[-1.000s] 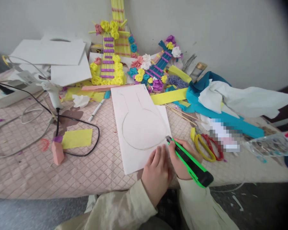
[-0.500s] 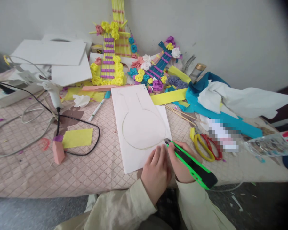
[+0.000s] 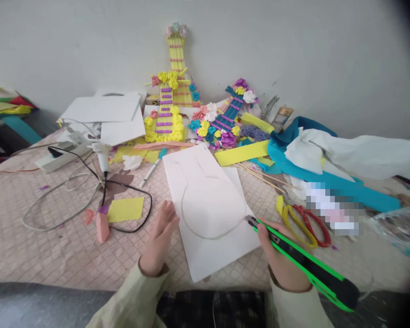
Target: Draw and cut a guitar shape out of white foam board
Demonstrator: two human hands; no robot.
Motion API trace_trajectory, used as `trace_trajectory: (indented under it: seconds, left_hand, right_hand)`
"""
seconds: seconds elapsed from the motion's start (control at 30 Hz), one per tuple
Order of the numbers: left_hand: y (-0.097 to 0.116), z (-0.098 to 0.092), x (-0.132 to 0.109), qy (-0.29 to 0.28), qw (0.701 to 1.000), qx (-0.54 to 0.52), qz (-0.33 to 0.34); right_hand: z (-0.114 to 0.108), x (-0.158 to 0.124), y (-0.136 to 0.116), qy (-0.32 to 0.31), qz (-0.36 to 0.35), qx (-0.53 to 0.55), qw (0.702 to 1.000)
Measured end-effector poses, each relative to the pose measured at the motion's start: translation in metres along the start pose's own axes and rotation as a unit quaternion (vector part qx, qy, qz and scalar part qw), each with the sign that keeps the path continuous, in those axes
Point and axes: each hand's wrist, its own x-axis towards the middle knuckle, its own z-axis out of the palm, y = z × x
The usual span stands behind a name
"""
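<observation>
A white sheet of board lies aslant in front of me, with a rounded body and narrow neck outlined on it in thin pencil-like lines. My right hand is wrapped around a green and black utility knife. The knife's tip is at the lower right of the round outline, close to the board's right edge. At the board's left edge is my left hand, its fingers loosely extended and nothing visible in it. Another white piece shows from under the board's right side.
Scissors with yellow and red handles lie right of the knife. A hot glue gun and black cable are at left, near a yellow paper piece. Decorated paper instruments lean on the wall. Blue crepe paper spreads at right.
My left hand has gone from the board's lower right part to its left edge. My right hand still holds the knife by the outline. The view has tilted up and shifted left.
</observation>
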Motion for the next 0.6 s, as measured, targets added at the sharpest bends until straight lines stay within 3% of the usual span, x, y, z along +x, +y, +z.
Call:
trace_trajectory:
  seconds: [0.07, 0.17, 0.3, 0.47, 0.6]
  left_hand:
    - [0.003, 0.001, 0.012, 0.026, 0.992, -0.092, -0.082]
    - [0.015, 0.006, 0.021, 0.045, 0.979, -0.142, -0.141]
    - [0.027, 0.009, 0.019, -0.019, 0.975, -0.124, -0.185]
    - [0.025, 0.016, -0.008, -0.097, 0.98, -0.096, -0.145]
    - [0.018, 0.02, -0.051, -0.094, 0.98, -0.102, -0.142]
  right_hand:
    - [-0.005, 0.001, 0.008, -0.013, -0.017, 0.008, 1.0]
    - [-0.011, 0.007, 0.023, -0.026, -0.034, 0.037, 0.998]
    - [-0.021, 0.026, 0.043, -0.057, -0.031, 0.048, 0.997]
    - [-0.037, 0.058, 0.062, -0.118, -0.062, 0.031, 0.991]
    - [-0.038, 0.091, 0.064, -0.17, -0.072, 0.061, 0.981]
